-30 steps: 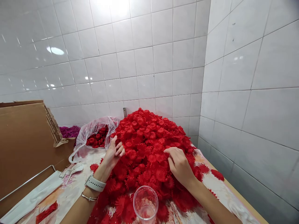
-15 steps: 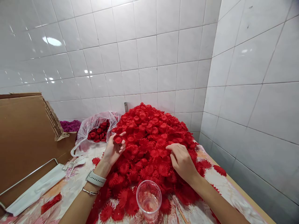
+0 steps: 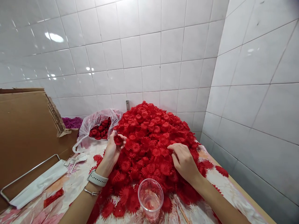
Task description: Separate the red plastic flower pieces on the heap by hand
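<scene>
Head view: I saw one red flower (image 3: 118,140) beside the red heap (image 3: 149,124), clasped by the left hand (image 3: 112,152), fingers curled. Right hand (image 3: 183,158) arched palm-down at the heap; its grip I couldn't tell. Clear cup (image 3: 151,214) stood nearer.

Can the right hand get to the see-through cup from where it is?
Probably yes. The right hand is by the red flower pile, and the cup stands near the front edge of it. Nothing seems to cover the cup or block the way.
</scene>
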`<action>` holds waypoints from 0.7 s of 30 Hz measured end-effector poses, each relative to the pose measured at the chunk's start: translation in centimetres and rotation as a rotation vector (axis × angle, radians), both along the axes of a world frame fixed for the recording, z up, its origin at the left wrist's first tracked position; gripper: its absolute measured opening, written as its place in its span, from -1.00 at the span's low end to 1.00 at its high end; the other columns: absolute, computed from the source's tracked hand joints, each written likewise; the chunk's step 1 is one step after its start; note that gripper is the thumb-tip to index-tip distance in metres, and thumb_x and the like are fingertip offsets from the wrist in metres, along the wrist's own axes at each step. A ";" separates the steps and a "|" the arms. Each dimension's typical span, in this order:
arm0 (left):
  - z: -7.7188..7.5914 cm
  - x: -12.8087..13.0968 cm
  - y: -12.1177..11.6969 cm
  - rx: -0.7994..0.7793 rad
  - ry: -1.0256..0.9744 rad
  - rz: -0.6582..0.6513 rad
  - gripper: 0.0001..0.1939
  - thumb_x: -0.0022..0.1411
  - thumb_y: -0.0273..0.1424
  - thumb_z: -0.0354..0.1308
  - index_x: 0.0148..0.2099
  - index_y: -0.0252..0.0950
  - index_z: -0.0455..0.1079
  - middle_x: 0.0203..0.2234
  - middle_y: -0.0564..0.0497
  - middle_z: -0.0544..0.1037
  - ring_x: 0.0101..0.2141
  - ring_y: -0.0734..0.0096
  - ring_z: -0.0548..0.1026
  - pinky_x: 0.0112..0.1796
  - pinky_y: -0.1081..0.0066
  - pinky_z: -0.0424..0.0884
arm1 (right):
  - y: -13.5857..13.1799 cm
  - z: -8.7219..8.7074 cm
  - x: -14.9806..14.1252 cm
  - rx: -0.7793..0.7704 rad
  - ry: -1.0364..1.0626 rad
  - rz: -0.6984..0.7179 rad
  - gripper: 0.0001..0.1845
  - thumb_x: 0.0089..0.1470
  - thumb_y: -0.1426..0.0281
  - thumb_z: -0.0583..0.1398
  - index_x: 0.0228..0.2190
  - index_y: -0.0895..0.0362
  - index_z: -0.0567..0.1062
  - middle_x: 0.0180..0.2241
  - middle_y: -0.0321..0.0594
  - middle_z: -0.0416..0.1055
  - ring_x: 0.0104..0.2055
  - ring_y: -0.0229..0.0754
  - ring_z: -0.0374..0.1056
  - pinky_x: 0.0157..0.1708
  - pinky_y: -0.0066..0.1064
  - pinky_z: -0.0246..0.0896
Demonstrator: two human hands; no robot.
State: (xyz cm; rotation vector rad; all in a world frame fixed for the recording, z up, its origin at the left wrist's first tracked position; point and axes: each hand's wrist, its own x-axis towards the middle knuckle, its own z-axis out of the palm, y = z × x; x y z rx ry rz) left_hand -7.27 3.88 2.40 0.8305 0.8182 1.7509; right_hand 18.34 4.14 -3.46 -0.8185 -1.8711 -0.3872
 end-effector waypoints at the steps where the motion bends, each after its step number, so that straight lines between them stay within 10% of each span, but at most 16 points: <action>1: 0.0 0.1 -0.1 0.007 0.015 -0.005 -0.59 0.19 -0.21 -0.08 -0.62 -0.31 0.22 -0.78 0.08 0.35 -0.75 0.61 0.29 -0.73 0.63 0.12 | 0.0 0.0 0.0 -0.001 0.000 0.001 -0.73 -0.03 0.66 -0.04 -0.35 0.14 0.33 -0.42 -0.17 0.42 -0.29 -0.09 0.34 -0.24 -0.18 0.20; 9: 0.0 0.2 -0.4 0.027 0.039 -0.024 -0.44 0.22 -0.11 -0.14 -0.72 -0.31 0.16 -0.96 0.20 0.01 -0.89 0.72 -0.06 -0.82 0.65 -0.09 | 0.0 -0.1 0.0 0.003 0.002 0.005 -0.74 -0.02 0.64 -0.04 -0.36 0.13 0.34 -0.42 -0.17 0.43 -0.29 -0.09 0.34 -0.24 -0.19 0.19; 15: 0.3 0.5 -0.2 0.021 -0.012 -0.048 -0.70 0.28 -0.29 -0.14 -0.26 -0.36 0.35 -0.52 -0.04 0.52 -0.62 0.58 0.43 -0.65 0.62 0.32 | 0.0 -0.1 0.0 0.003 0.005 0.000 -0.73 -0.03 0.64 -0.04 -0.37 0.12 0.35 -0.42 -0.18 0.43 -0.31 -0.09 0.35 -0.25 -0.21 0.20; 21: -0.1 0.3 -0.1 0.031 -0.043 -0.106 -0.83 0.17 -0.54 0.01 -0.21 -0.42 0.39 -0.24 -0.15 0.51 -0.23 0.31 0.49 -0.20 0.33 0.43 | -0.1 0.1 -0.1 0.007 -0.004 0.001 -0.75 -0.02 0.64 -0.04 -0.37 0.13 0.34 -0.43 -0.18 0.43 -0.32 -0.10 0.35 -0.25 -0.21 0.19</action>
